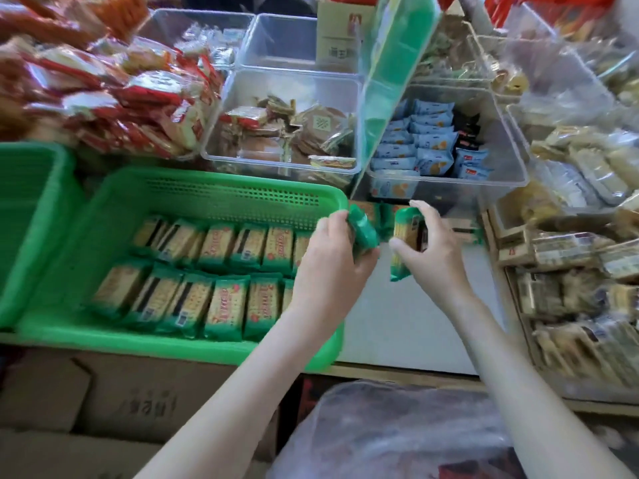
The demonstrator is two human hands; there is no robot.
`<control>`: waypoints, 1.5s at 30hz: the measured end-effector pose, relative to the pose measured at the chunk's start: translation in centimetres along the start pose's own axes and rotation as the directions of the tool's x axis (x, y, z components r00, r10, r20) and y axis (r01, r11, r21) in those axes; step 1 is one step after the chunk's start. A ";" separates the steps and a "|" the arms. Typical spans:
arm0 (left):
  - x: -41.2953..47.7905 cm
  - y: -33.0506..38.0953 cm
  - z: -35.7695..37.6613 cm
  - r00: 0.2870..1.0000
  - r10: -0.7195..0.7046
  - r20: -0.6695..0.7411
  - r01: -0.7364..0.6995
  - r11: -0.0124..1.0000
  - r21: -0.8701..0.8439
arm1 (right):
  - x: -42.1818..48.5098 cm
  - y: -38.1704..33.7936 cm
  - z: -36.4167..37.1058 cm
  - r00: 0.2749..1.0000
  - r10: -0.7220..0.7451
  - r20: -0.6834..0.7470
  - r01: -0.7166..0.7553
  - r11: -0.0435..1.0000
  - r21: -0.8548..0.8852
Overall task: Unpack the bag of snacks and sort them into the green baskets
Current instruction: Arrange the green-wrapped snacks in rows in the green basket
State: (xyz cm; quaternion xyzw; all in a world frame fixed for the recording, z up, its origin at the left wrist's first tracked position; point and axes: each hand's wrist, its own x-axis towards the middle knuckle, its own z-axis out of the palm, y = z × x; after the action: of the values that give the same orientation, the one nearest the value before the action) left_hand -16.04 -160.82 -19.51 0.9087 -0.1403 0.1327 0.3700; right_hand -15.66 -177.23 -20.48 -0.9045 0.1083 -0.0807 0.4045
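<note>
Shop shelving crowded with clear tubs (283,146) of wrapped snacks surrounds the white tabletop (408,323). Expect the cracker packets (224,305) to be light, slippery-wrapped and brittle inside; grip each across its flat faces, mid-length, without squeezing. Your left hand (328,261) has its fingers curled round one green packet (363,231) at the right rim of the green basket (207,188), where two rows already lie. Your right hand (432,247) pinches a second packet (406,233) just beside it, over the tabletop.
</note>
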 end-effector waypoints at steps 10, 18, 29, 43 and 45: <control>-2.6 -15.9 -15.7 0.928 -0.369 0.045 0.365 0.928 0.081 | -5.0 -12.6 14.8 0.895 0.201 0.398 -0.159 0.978 -0.136; -3.9 -19.8 -17.2 0.882 -0.438 0.175 0.422 0.898 0.121 | -6.0 -11.4 19.9 0.786 0.443 0.430 -0.215 0.849 -0.482; -4.4 -14.8 -10.8 0.917 -0.186 0.353 0.180 0.982 0.050 | -6.2 -12.8 15.6 0.942 0.093 0.322 -0.160 0.968 0.191; -3.3 -7.8 -3.1 0.976 -0.059 0.208 -0.004 0.957 0.289 | -2.5 -3.5 9.3 0.926 -0.351 0.137 0.369 0.771 -0.518; -1.8 -4.9 0.3 0.990 0.015 0.142 -0.057 0.953 0.297 | -1.1 1.3 6.1 0.959 -0.281 -0.022 0.245 0.871 -0.426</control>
State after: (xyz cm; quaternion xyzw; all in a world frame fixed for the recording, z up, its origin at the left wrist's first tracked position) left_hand -15.91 -157.41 -23.43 0.9586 -0.1604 0.0960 0.2148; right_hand -15.48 -173.40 -25.57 -0.9722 0.0157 -0.1475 0.1814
